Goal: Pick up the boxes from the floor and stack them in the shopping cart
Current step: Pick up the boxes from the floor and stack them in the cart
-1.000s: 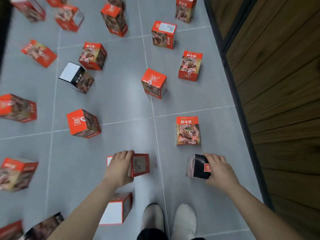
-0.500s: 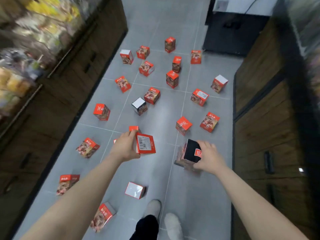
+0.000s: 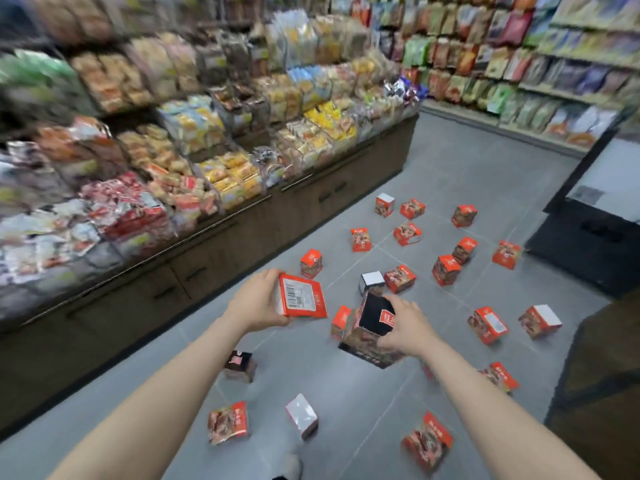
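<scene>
My left hand grips a red box whose barcode side faces up, held at mid-height over the floor. Just to its right, my right hand grips a second box with a black top face and a printed side. The two held boxes are close together but apart. Several more red boxes lie scattered on the grey tiled floor, among them one near my feet and one lying white side up. No shopping cart is in view.
A long snack display with a dark wooden base runs along the left. Stocked shelves line the back wall. A dark unit stands at the right, and a wooden cabinet at the near right.
Both hands have lifted their boxes off the floor and raised them. My view has swung up and left, from straight down at the tiles to the aisle and shelves.
</scene>
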A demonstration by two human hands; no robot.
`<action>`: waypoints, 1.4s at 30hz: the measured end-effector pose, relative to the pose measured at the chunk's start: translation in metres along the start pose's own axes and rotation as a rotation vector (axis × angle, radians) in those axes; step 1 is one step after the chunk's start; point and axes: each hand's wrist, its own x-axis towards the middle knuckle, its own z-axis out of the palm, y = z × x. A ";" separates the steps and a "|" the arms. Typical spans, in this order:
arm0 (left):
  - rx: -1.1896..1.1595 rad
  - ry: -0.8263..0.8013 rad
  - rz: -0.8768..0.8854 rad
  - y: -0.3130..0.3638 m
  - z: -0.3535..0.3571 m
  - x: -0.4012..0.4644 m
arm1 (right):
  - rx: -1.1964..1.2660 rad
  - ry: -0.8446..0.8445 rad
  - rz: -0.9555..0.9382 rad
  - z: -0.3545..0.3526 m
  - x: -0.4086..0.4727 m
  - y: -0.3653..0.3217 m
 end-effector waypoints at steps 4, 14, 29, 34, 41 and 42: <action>-0.005 0.116 -0.106 -0.034 -0.039 -0.053 | 0.008 -0.025 -0.093 0.002 0.005 -0.065; -0.065 0.377 -0.476 -0.173 -0.125 -0.269 | -0.091 -0.150 -0.496 0.098 -0.020 -0.273; -0.042 0.649 -0.948 -0.314 -0.210 -0.630 | -0.160 -0.410 -0.899 0.299 -0.167 -0.601; -0.097 0.768 -1.131 -0.337 -0.213 -0.712 | -0.208 -0.488 -1.060 0.359 -0.210 -0.687; -0.136 0.918 -1.317 -0.379 -0.229 -0.793 | -0.243 -0.592 -1.262 0.451 -0.250 -0.813; -0.133 0.957 -1.329 -0.389 -0.234 -0.801 | -0.245 -0.603 -1.287 0.463 -0.254 -0.833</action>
